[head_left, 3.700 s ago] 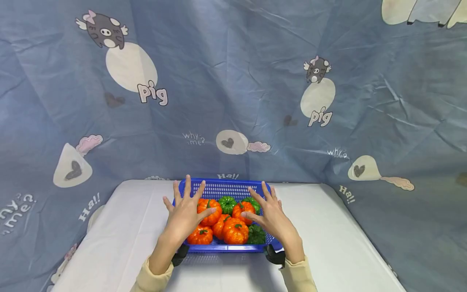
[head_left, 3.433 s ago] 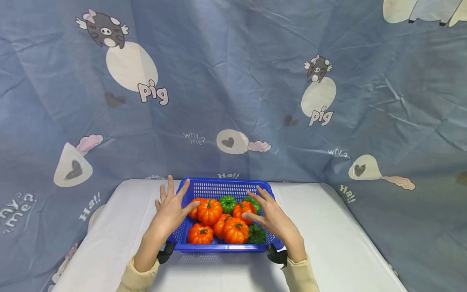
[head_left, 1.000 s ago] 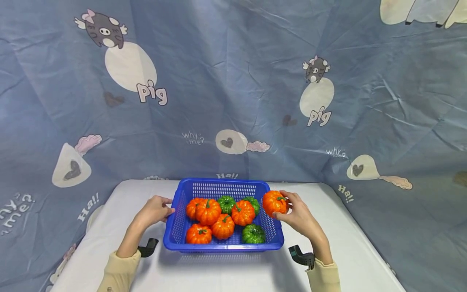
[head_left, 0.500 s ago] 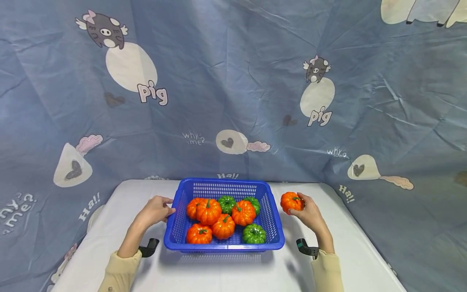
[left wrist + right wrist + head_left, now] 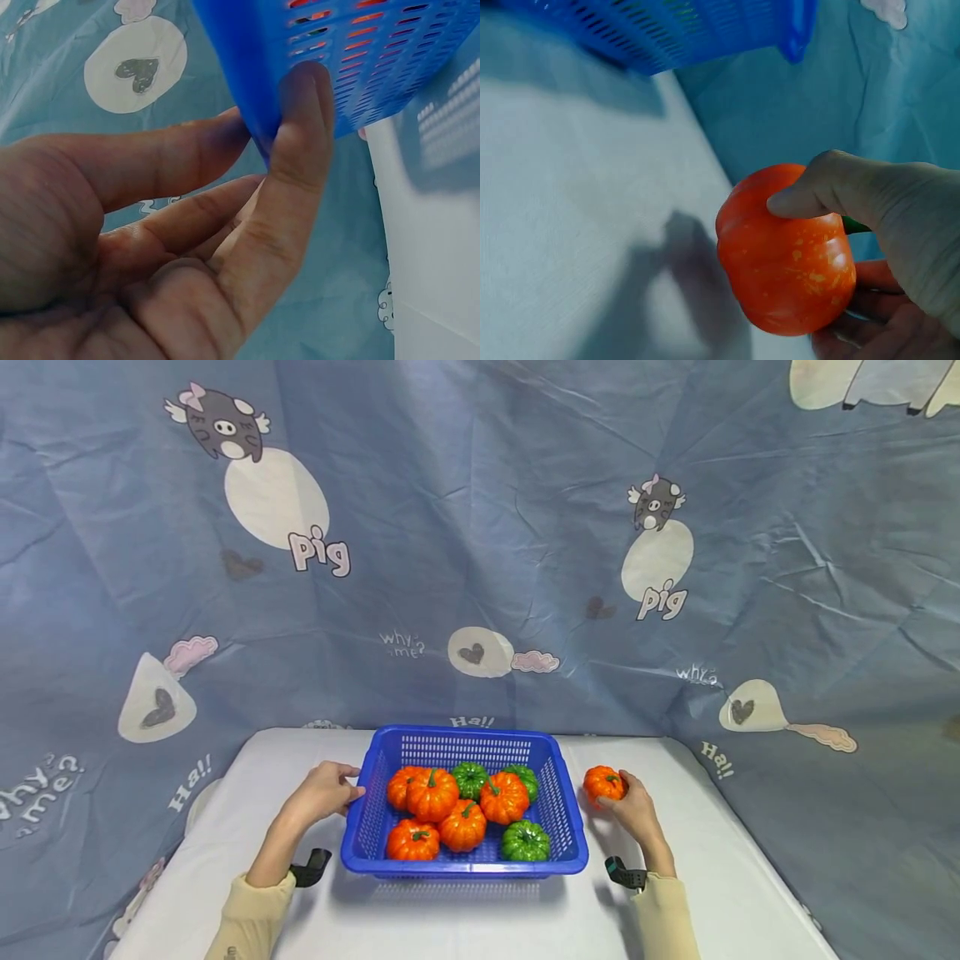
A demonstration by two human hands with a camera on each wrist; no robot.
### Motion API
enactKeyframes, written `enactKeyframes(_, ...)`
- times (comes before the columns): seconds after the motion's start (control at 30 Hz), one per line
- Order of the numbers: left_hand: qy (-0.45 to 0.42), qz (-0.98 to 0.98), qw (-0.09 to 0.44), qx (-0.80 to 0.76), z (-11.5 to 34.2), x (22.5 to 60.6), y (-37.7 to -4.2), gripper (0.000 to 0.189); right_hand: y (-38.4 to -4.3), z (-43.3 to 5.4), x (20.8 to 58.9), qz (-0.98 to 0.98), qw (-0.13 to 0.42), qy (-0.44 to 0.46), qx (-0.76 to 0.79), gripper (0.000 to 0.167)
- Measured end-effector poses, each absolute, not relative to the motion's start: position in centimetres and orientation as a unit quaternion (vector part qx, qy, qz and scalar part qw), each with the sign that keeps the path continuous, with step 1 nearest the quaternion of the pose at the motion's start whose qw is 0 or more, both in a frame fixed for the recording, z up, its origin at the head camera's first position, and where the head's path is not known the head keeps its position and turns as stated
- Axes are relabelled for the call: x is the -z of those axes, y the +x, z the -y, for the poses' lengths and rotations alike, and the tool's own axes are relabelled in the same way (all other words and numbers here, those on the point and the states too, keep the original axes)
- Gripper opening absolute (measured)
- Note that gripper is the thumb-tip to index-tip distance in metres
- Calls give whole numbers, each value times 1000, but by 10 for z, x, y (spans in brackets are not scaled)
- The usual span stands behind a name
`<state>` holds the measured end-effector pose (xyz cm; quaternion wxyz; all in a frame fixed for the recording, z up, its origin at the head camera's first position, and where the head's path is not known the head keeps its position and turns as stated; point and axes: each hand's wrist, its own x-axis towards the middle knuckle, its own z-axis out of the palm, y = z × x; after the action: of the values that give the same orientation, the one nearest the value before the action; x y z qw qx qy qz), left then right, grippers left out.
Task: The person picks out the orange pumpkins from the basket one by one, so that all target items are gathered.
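My right hand (image 5: pixel 634 810) grips a small orange pumpkin (image 5: pixel 603 786) with a green stem, to the right of the blue basket. In the right wrist view the thumb lies across the pumpkin (image 5: pixel 784 255), with fingers curled behind it and its shadow on the table. My left hand (image 5: pixel 324 792) pinches the left rim of the blue plastic basket (image 5: pixel 465 867); the left wrist view shows thumb and fingers on either side of the rim (image 5: pixel 251 82). Inside the basket sit several orange pumpkins (image 5: pixel 462 827) and green pumpkins (image 5: pixel 525 841).
The basket rests on a table with a white cloth (image 5: pixel 450 927). Blue printed fabric (image 5: pixel 480 552) hangs behind the table and down both sides. Black straps with a small camera (image 5: pixel 626 872) sit at each wrist.
The right hand took an orange pumpkin from the basket, carried it right past the rim and lowered it toward the table. The left hand moved from above the basket to its left rim.
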<state>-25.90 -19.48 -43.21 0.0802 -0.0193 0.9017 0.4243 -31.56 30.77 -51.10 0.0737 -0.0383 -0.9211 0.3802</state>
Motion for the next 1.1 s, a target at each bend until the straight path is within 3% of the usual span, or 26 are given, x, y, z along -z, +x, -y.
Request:
enactKeyframes(0.63, -24, -900, 81, -427, 195, 434, -259, 46, -320, -313, 527, 909, 42, -50, -411, 80)
enactKeyframes(1.1, -22, -904, 80, -420, 196, 434, -259, 47, -306, -299, 478, 914, 92, -4, -395, 77)
